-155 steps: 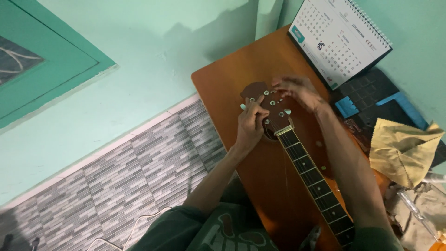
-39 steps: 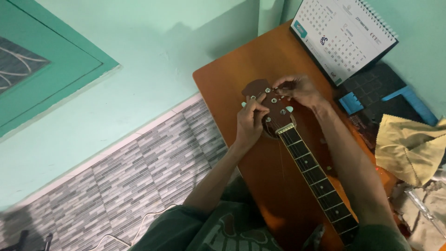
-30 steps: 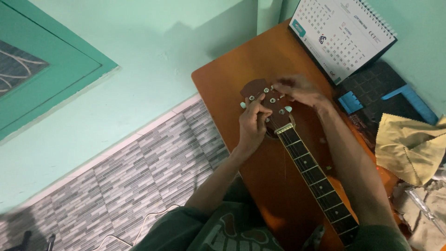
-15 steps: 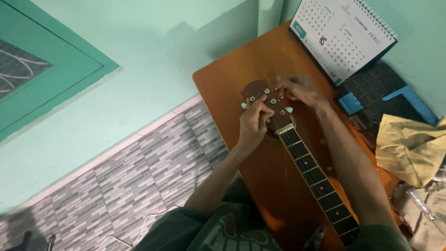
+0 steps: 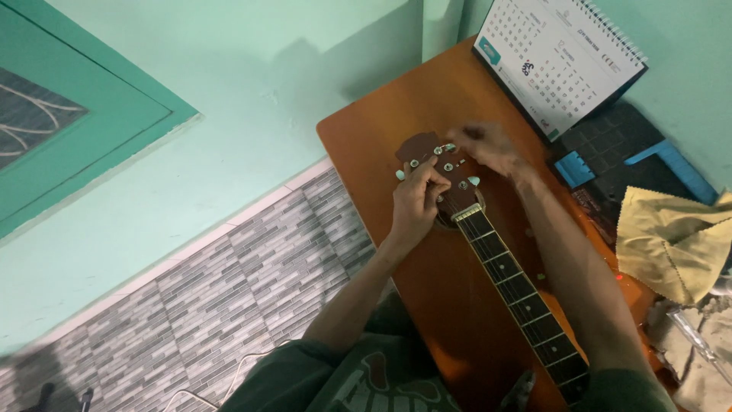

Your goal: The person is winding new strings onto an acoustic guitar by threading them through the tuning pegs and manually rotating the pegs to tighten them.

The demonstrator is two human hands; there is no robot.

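A small brown stringed instrument lies on an orange-brown wooden table (image 5: 381, 137), its headstock (image 5: 421, 149) pointing away from me and its dark fretted neck (image 5: 518, 290) running toward me. My left hand (image 5: 415, 202) grips the headstock from the left side, fingers wrapped near the lower tuning pegs. My right hand (image 5: 488, 145) is at the upper right of the headstock, fingertips pinched on a pale tuning peg (image 5: 448, 148). Another pale peg (image 5: 473, 181) sticks out on the right side.
A white desk calendar (image 5: 557, 61) stands at the table's far right corner. A black mat (image 5: 618, 141), blue plastic pieces (image 5: 573, 168) and a yellow cloth (image 5: 671, 240) lie to the right. Mint wall and grey tiled strip lie to the left.
My right hand has kept shifting in small motions around the upper tuning pegs. My left hand has stayed on the headstock, and the instrument has not moved.
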